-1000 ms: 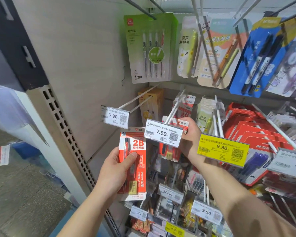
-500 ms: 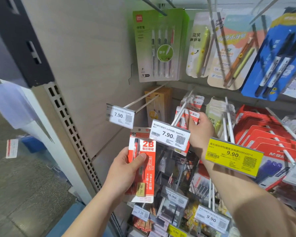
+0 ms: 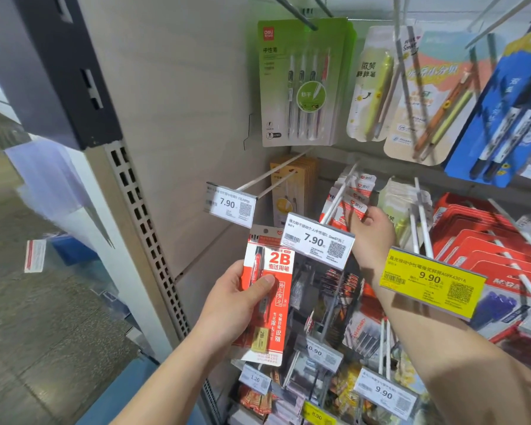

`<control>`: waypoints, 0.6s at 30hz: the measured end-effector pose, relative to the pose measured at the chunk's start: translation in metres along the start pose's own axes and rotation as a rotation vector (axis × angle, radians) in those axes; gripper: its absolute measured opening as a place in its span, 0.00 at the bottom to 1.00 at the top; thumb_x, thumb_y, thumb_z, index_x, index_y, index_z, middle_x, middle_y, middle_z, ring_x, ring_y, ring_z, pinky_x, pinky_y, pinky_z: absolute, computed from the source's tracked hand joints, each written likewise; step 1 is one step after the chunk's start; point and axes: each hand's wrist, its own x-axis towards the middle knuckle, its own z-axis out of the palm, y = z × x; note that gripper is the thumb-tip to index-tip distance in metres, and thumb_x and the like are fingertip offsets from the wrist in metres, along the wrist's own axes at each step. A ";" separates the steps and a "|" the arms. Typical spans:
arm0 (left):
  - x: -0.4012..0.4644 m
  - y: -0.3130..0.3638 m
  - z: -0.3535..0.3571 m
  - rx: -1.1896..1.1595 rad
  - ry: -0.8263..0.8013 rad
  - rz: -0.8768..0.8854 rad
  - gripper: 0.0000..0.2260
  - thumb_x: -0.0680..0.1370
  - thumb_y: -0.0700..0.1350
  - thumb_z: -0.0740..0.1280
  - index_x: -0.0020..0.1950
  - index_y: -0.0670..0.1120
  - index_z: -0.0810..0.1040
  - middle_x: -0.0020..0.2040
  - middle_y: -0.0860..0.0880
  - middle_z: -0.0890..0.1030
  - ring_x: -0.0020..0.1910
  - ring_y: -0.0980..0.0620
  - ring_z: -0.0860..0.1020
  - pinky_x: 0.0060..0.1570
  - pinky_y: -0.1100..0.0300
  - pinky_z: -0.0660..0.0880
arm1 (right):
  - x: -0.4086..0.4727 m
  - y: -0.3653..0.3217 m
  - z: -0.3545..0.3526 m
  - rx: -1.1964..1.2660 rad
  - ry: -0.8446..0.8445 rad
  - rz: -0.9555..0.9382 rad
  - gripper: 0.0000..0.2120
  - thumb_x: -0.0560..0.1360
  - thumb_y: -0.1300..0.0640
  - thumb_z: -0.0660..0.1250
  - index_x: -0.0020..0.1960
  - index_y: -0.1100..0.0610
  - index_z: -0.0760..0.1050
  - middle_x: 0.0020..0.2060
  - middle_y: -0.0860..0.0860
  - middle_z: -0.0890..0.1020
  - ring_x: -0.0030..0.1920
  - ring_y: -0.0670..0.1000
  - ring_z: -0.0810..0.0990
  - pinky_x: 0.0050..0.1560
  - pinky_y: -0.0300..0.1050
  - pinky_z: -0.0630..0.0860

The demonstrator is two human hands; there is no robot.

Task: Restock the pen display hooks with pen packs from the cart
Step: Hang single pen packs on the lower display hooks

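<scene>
A perforated upright (image 3: 147, 240) bounds the display on the left, with bare panel beside it. The left hand (image 3: 230, 305) has its grip clenched round a red 2B pen pack (image 3: 269, 302), held just below the white 7.90 price tag (image 3: 318, 240). Behind that tag, the right hand (image 3: 373, 234) pinches red-and-white packs (image 3: 350, 197) hanging on the white hook (image 3: 337, 194). A yellow 9.90 tag (image 3: 431, 282) crosses the right forearm; crowded red packs (image 3: 485, 240) fill the right.

We are in a shop, at a stationery display. Carded pen packs (image 3: 304, 84) hang in rows on metal hooks (image 3: 337, 194) fixed to a shelving unit, and each hook carries a price tag (image 3: 318, 240) printed with a barcode.
</scene>
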 end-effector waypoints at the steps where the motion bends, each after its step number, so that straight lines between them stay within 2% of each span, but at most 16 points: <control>1: 0.000 0.001 0.000 0.001 -0.006 0.001 0.08 0.81 0.47 0.71 0.60 0.51 0.80 0.50 0.47 0.88 0.48 0.43 0.87 0.58 0.41 0.81 | -0.001 0.000 -0.002 0.022 0.003 0.026 0.14 0.74 0.41 0.68 0.50 0.51 0.79 0.40 0.47 0.85 0.41 0.52 0.83 0.42 0.49 0.78; 3: 0.001 0.002 0.001 0.011 -0.010 0.012 0.08 0.81 0.48 0.71 0.60 0.52 0.80 0.50 0.47 0.88 0.48 0.43 0.87 0.59 0.40 0.81 | -0.007 0.000 -0.003 0.109 0.006 0.077 0.16 0.73 0.47 0.71 0.57 0.54 0.79 0.48 0.52 0.86 0.47 0.53 0.84 0.47 0.45 0.79; 5: 0.002 0.004 0.002 0.021 -0.012 0.034 0.08 0.81 0.47 0.72 0.59 0.51 0.80 0.50 0.47 0.88 0.48 0.43 0.87 0.60 0.39 0.80 | -0.018 -0.005 -0.005 0.211 0.060 0.091 0.20 0.75 0.56 0.72 0.64 0.63 0.76 0.56 0.59 0.83 0.54 0.55 0.82 0.55 0.45 0.77; 6: 0.003 0.005 0.003 0.019 -0.015 0.045 0.08 0.81 0.47 0.72 0.59 0.51 0.80 0.50 0.47 0.88 0.48 0.43 0.87 0.60 0.38 0.80 | -0.027 -0.005 -0.006 0.231 0.100 0.069 0.23 0.74 0.55 0.71 0.65 0.64 0.73 0.58 0.60 0.81 0.57 0.56 0.80 0.58 0.46 0.75; 8: 0.005 0.007 0.004 0.020 -0.021 0.057 0.09 0.80 0.47 0.72 0.60 0.50 0.80 0.50 0.47 0.88 0.49 0.43 0.87 0.61 0.38 0.79 | -0.050 0.001 -0.010 0.202 0.138 -0.011 0.26 0.71 0.47 0.67 0.65 0.59 0.73 0.57 0.54 0.78 0.58 0.53 0.78 0.62 0.49 0.74; 9: 0.006 0.007 0.005 0.018 -0.026 0.059 0.09 0.80 0.47 0.72 0.60 0.50 0.80 0.50 0.47 0.88 0.49 0.44 0.87 0.61 0.38 0.79 | -0.060 0.006 -0.013 0.173 0.142 -0.052 0.23 0.71 0.44 0.66 0.63 0.52 0.73 0.55 0.51 0.78 0.57 0.52 0.78 0.62 0.51 0.74; 11: 0.007 0.006 0.007 0.025 -0.035 0.067 0.08 0.81 0.48 0.72 0.59 0.51 0.80 0.50 0.47 0.88 0.49 0.44 0.87 0.61 0.37 0.79 | -0.079 0.013 -0.016 0.181 0.121 -0.070 0.12 0.74 0.45 0.67 0.57 0.41 0.73 0.50 0.48 0.80 0.53 0.53 0.80 0.61 0.57 0.76; 13: 0.008 0.004 0.009 0.045 -0.057 0.072 0.07 0.80 0.49 0.72 0.58 0.53 0.81 0.51 0.48 0.88 0.50 0.43 0.87 0.62 0.37 0.78 | -0.097 0.007 -0.019 0.256 0.018 -0.009 0.06 0.78 0.51 0.69 0.53 0.43 0.76 0.48 0.49 0.83 0.52 0.56 0.82 0.59 0.58 0.77; 15: 0.007 0.004 0.013 0.044 -0.107 0.056 0.09 0.80 0.48 0.72 0.59 0.51 0.80 0.52 0.47 0.88 0.51 0.42 0.87 0.62 0.38 0.79 | -0.111 -0.005 -0.019 0.360 -0.123 0.133 0.03 0.80 0.51 0.70 0.53 0.49 0.78 0.49 0.50 0.86 0.53 0.59 0.83 0.54 0.55 0.79; 18: 0.005 0.003 0.020 0.049 -0.195 0.029 0.10 0.80 0.46 0.72 0.61 0.48 0.78 0.52 0.44 0.88 0.50 0.41 0.86 0.60 0.39 0.80 | -0.122 -0.028 -0.024 0.558 -0.279 0.295 0.14 0.78 0.46 0.73 0.58 0.54 0.81 0.50 0.54 0.88 0.52 0.62 0.85 0.51 0.58 0.81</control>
